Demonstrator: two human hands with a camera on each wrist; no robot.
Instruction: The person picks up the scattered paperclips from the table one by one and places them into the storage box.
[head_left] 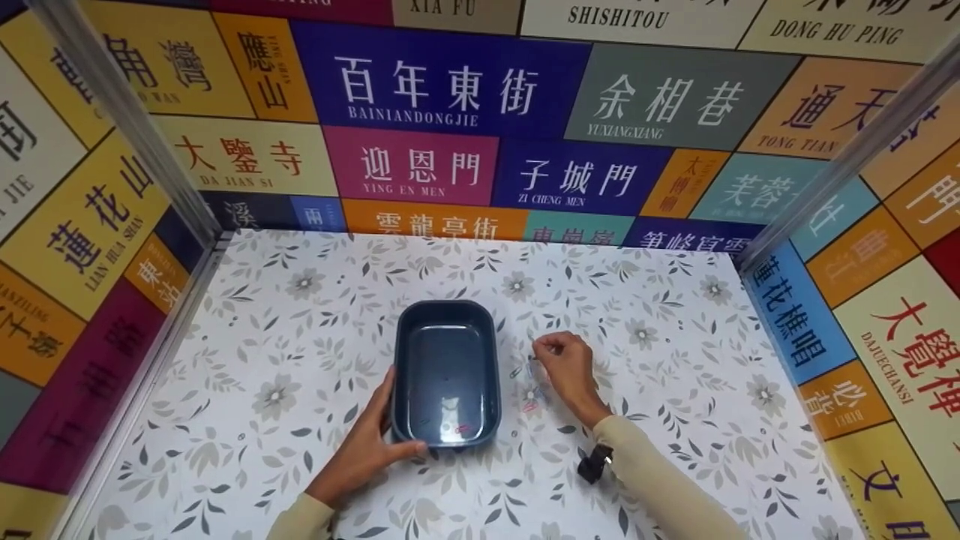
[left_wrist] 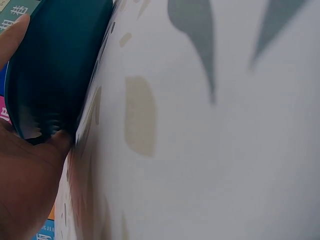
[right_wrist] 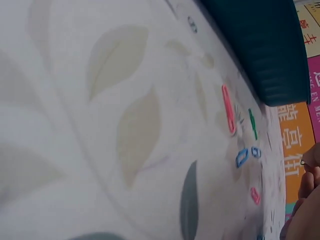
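My L hand (head_left: 366, 444) grips bin (head_left: 442, 367), R hand (head_left: 570, 369) pinches sth tiny (right_wrist: 303, 162) — prob. mid clip (right_wrist: 228, 109) pickup — next likely needs steady carry.

Colourful sign-covered walls (head_left: 442, 79) around a white floral surface (head_left: 330, 352)

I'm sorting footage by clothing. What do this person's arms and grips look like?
Plain beige sleeves: left sleeve and right sleeve both end at the wrist. A small black device sits by the right cuff. Left grip and right grip are ungloved.
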